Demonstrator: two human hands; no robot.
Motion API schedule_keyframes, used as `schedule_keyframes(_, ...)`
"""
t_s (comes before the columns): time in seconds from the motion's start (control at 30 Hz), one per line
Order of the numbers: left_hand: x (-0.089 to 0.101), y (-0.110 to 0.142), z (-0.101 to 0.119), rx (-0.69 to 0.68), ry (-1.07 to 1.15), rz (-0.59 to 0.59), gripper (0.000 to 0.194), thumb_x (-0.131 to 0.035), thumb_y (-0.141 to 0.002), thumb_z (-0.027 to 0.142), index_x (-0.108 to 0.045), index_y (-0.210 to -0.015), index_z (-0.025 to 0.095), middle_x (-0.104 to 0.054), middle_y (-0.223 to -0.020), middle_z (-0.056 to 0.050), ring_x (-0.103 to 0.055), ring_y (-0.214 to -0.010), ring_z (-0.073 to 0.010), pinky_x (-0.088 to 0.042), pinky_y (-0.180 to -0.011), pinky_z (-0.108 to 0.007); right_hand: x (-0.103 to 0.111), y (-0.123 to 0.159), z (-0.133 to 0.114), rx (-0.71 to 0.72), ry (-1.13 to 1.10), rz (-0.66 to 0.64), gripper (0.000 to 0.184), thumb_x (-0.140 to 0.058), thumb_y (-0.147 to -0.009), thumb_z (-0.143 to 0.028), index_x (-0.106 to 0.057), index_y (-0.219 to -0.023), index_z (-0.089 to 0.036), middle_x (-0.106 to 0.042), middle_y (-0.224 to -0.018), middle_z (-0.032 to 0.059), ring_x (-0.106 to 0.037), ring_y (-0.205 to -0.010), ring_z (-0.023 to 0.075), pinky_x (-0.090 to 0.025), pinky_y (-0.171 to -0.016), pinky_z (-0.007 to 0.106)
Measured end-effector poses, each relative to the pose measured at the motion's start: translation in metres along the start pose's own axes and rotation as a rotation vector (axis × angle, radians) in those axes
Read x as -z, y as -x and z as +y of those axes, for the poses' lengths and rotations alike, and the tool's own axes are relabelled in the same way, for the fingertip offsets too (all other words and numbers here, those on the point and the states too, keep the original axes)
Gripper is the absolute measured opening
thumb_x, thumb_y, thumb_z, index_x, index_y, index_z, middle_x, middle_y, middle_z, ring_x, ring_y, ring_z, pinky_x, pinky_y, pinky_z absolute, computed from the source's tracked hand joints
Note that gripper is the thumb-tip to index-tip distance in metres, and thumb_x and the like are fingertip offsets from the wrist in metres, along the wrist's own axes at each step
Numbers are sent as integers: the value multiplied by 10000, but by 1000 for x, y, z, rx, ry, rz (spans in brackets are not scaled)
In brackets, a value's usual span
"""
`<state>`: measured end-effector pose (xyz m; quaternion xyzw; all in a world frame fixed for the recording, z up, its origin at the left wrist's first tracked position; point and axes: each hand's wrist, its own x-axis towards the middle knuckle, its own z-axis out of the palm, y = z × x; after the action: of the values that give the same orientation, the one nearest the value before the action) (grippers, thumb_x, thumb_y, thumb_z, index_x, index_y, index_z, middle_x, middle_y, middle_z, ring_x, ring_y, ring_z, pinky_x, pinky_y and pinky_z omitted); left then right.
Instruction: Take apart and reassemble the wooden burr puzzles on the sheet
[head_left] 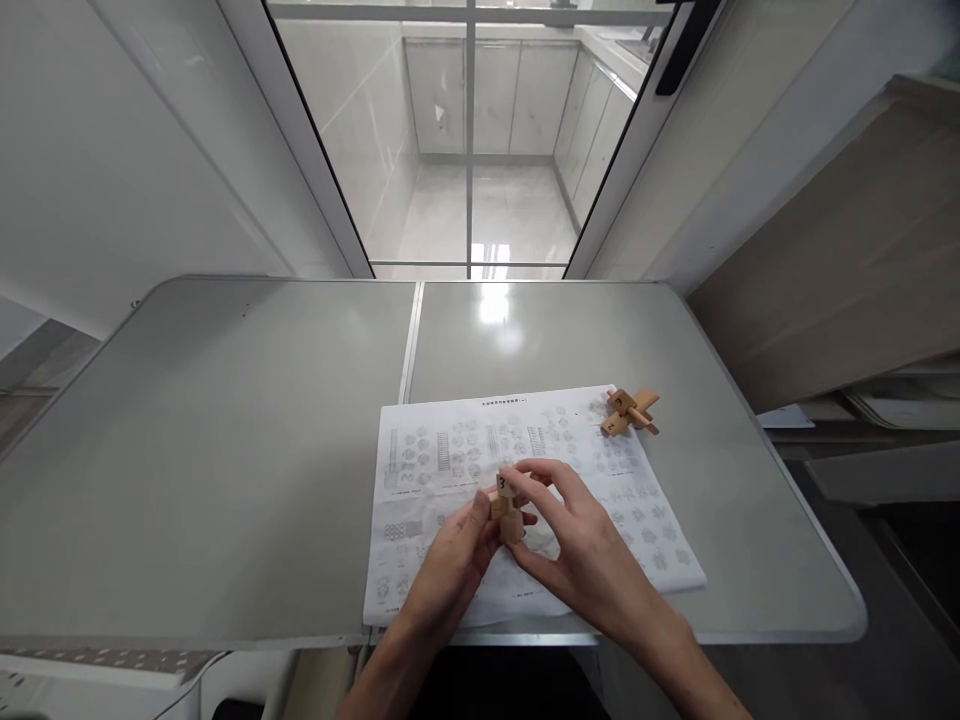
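Observation:
Both hands meet over a printed instruction sheet (465, 440) near the table's front edge. Between them is a small cluster of wooden puzzle pieces (507, 505), one marked with the number 3. My left hand (454, 555) pinches the pieces from the left, fingers closed on them. My right hand (574, 535) grips the same pieces from the right, its fingers curled over the top. A second, assembled wooden cross puzzle (630, 411) lies at the sheet's far right corner, apart from both hands.
The grey folding table (225, 430) has a seam down its middle. Behind it stands a glass door with dark frames (469, 140). A wooden panel (840, 250) leans at the right, with stacked boards below it.

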<state>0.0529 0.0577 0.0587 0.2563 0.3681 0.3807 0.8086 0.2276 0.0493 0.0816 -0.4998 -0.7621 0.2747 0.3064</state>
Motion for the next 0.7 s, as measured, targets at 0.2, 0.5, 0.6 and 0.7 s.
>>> schedule_keyframes(0.2, -2, 2, -3, -6, -75, 38, 613, -531, -1035, 621, -719, -1343, 125, -718, -1334, -180, -623, -1288, -340, -439, -1153, -469, -3, 1, -1, 7, 8, 40, 714, -600, -940, -79, -404, -1582, -320, -553, -1359, 149, -621, -1251, 330, -654, -951, 509)
schedule_keyframes(0.5, -8, 6, -1, 19, -198, 75, 637, -550, -992, 683, -795, -1160, 119, -766, -1206, -172, -653, -1227, -361, -502, -1061, -446, -2, -2, -2, 73, -12, 41, 633, -611, -942, -74, -443, -1513, -288, -644, -1348, 123, -656, -1247, 305, -650, -993, 501)
schedule_keyframes(0.6, -8, 6, -6, -6, -285, 104, 623, -520, -1017, 658, -781, -1213, 128, -779, -1171, -155, -662, -1206, -355, -506, -1038, -434, -4, -1, -3, 76, 17, 46, 601, -593, -961, -75, -464, -1512, -277, -644, -1326, 136, -683, -1199, 300, -666, -962, 493)
schedule_keyframes(0.7, -11, 6, -10, -45, -334, 118, 580, -512, -1039, 615, -765, -1261, 143, -785, -1148, -134, -677, -1158, -343, -500, -1020, -423, -6, 0, -3, 76, 43, 45, 611, -587, -963, -78, -461, -1528, -273, -642, -1314, 146, -695, -1176, 308, -675, -932, 492)
